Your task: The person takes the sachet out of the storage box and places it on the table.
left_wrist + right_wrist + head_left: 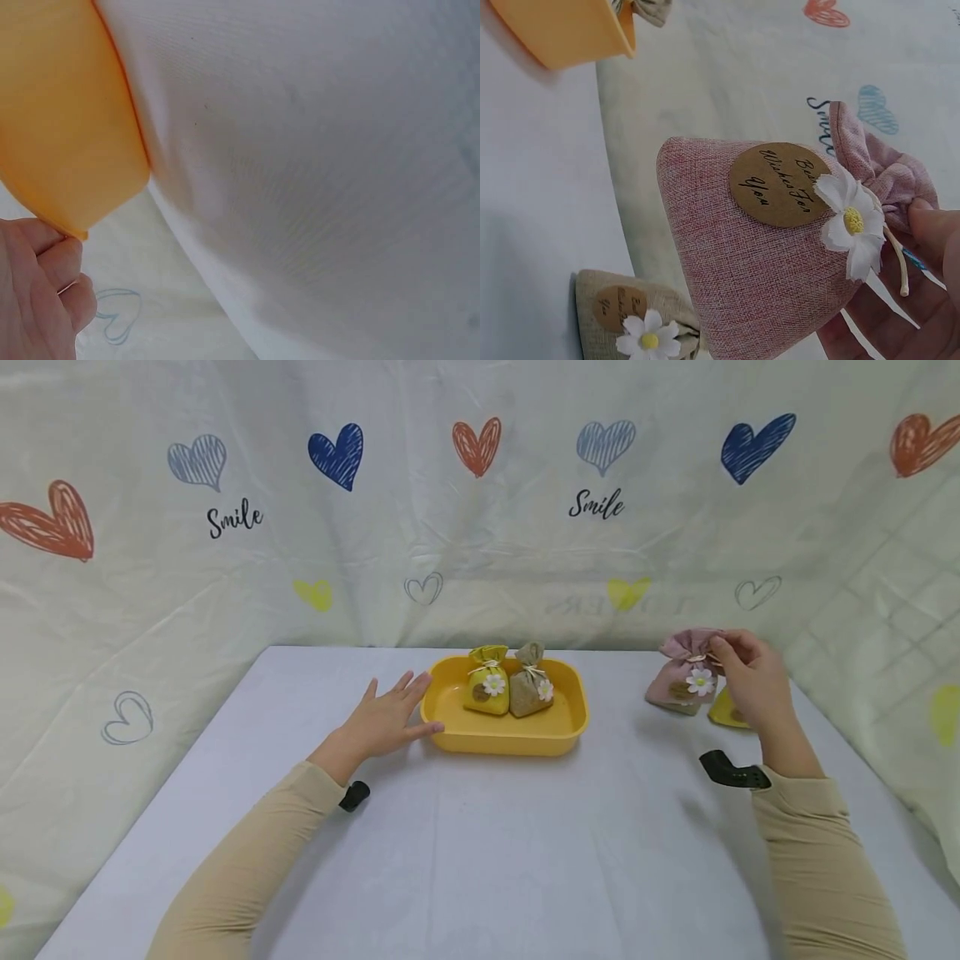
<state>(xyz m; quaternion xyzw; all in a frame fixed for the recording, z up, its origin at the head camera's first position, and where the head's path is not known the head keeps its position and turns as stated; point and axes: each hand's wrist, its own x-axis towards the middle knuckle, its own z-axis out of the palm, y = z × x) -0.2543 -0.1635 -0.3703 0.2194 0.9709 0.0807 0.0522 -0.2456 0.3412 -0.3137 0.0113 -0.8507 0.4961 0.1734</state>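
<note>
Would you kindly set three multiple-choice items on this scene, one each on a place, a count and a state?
1. Where does the left hand rest?
A. on the pink pouch
B. at the yellow tray's left rim
C. inside the tray

2. How many pouches sit in the tray?
A. two
B. four
C. none

3. What is the right hand's grip doing?
A. lying flat
B. pinching the pink pouch at its tied neck
C. gripping the tray

Answers: 1 B, fingers meet the rim; 2 A, one yellow, one tan; 3 B, fingertips close on the neck.

"Smile" is printed twice on the backdrop cloth [480,527], at 10 and 12 o'clock; the pink sachet [780,255] carries a round tag [780,184] that seems to read "Best Wishes For You".
</note>
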